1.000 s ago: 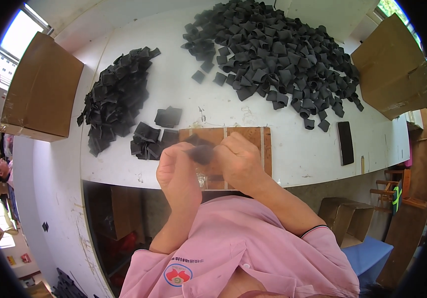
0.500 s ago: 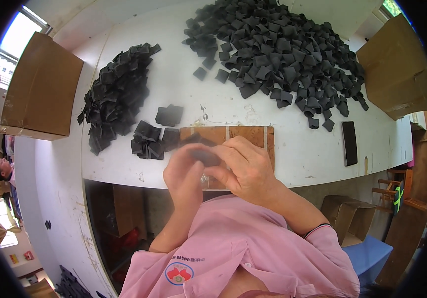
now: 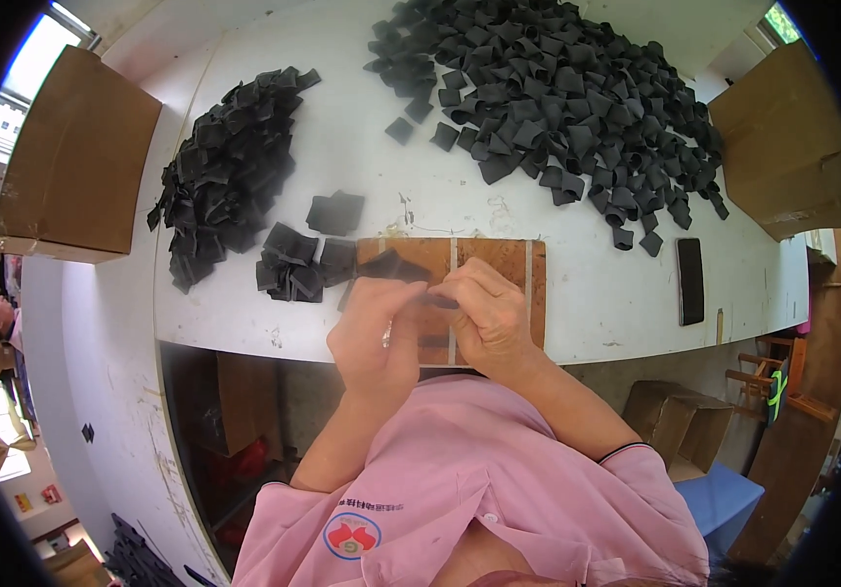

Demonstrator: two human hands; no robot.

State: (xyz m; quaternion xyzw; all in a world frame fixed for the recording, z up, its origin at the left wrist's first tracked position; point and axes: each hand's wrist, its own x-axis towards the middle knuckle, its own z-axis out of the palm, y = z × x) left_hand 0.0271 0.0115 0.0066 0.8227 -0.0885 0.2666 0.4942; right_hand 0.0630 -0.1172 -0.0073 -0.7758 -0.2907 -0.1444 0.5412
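In the head view both forearms rise from below toward the front edge of the counter, elbows bent and spread, the wrists drawn close together. The left hand, blurred, stands with its back outward and its fingers bent toward the right; the right hand has its knuckles raised and its fingers curled inward. The right grip is narrow, pinching a black piece that shows between the two hands, above the board at the counter's front edge. The left fingertips meet it or come very near; whether the left grip holds it, I cannot tell. The hands cover part of the board and most of the piece. A small heap lies just left of the board; a longer pile runs along the counter's left edge, and the big pile spreads from the back edge toward the right. A phone lies near the front right corner. One carton stands at the left edge, another at the right.
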